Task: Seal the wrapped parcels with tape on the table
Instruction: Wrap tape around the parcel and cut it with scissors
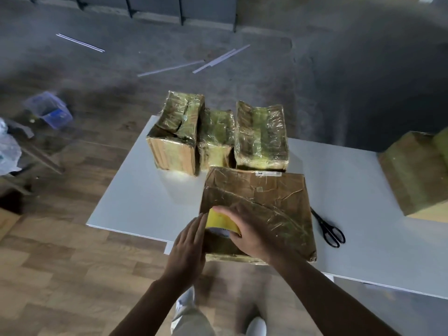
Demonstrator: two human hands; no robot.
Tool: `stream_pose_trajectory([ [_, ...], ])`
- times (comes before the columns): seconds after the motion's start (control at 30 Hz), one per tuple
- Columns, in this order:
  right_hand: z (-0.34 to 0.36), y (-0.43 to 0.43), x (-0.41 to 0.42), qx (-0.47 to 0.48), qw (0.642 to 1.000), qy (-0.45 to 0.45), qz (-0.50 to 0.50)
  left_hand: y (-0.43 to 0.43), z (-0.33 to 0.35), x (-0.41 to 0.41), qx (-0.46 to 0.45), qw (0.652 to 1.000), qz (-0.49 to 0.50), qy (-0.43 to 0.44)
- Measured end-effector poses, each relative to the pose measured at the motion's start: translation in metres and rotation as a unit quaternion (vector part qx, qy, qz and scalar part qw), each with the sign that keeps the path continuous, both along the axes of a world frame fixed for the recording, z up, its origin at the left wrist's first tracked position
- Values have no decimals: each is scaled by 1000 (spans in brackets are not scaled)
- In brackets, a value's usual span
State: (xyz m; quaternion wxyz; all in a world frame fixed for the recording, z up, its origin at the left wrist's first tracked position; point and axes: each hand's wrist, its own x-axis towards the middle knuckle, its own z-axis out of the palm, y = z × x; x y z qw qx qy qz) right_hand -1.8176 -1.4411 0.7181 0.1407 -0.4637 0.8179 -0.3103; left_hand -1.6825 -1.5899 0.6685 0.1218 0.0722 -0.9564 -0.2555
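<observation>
A large flat cardboard parcel (pixel 266 197) wrapped in clear film lies at the near edge of the white table (pixel 135 200). On its near left corner sits a yellow tape roll (pixel 219 220), and my right hand (pixel 249 229) curls over it, gripping it. With its fingers straight, my left hand (pixel 191 246) lies flat against the parcel's left side. Three smaller film-wrapped parcels stand behind: left (pixel 177 134), middle (pixel 215 139), right (pixel 261 137).
Black scissors (pixel 328 227) lie on the table right of the big parcel. Another wrapped parcel (pixel 417 170) sits at the table's right end. Left, on the wooden floor, are a clear plastic box (pixel 49 109) and crumpled plastic (pixel 8 151). Thin white strips (pixel 218 60) lie on the grey floor beyond.
</observation>
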Motion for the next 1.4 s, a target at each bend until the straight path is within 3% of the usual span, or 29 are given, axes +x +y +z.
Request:
stream_pose_trajectory([
  [0.17,-10,10,0,-7,998,-48,-43,-3,-11,3,-72,993,-24,-91],
  [0.33,3,6,-7,58,997,46,21,-3,-13,3,-173,977,-18,-123],
  [0.5,12,52,-35,160,974,156,32,-5,-12,1,-221,961,-23,-162],
  [0.73,14,42,-26,196,967,161,26,11,-3,-13,-258,949,-68,-169],
  [1.0,5,48,-19,125,989,21,-76,14,5,-11,-208,959,-55,-185],
  [1.13,5,64,-23,109,992,-14,-57,22,20,-17,-190,956,-37,-221],
  [1.27,9,84,-29,82,989,-87,-89,31,43,-38,-134,982,-31,-131],
  [1.33,10,94,-32,64,986,-112,-104,43,56,-50,-76,993,-63,-71],
  [1.4,8,101,-35,50,985,-112,-121,58,68,-63,-78,991,-104,-29],
])
